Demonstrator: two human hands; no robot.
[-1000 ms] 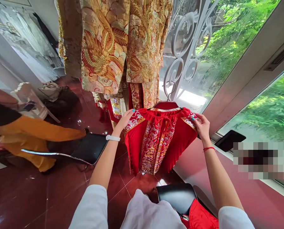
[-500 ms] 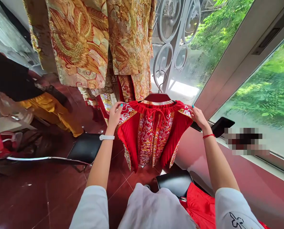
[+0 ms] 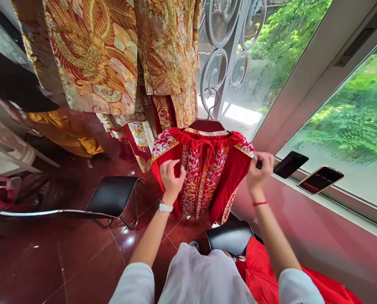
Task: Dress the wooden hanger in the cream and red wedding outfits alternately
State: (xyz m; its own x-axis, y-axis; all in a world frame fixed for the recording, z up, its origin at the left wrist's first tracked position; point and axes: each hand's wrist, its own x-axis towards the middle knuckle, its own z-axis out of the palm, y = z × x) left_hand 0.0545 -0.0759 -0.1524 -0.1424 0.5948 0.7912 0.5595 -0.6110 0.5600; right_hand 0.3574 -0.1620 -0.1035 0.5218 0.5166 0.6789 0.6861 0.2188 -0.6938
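Observation:
A red embroidered garment with a gathered neck and tie cord hangs on a dark hanger in front of me. My left hand is before its left side, fingers bent, with a gap between thumb and forefinger and no cloth visible between them. At the right shoulder edge, my right hand has its fingers closed on the garment's border; the exact grip is partly hidden.
Gold-embroidered garments hang behind, beside a scrolled metal grille. Two phones, one dark and one showing a timer, lean by the window. Black seats stand at left and below; red cloth lies at lower right.
My left hand has left the left shoulder and moved down and right to the garment's front. My right hand stays by the right shoulder, slightly lower. The view has shifted slightly.

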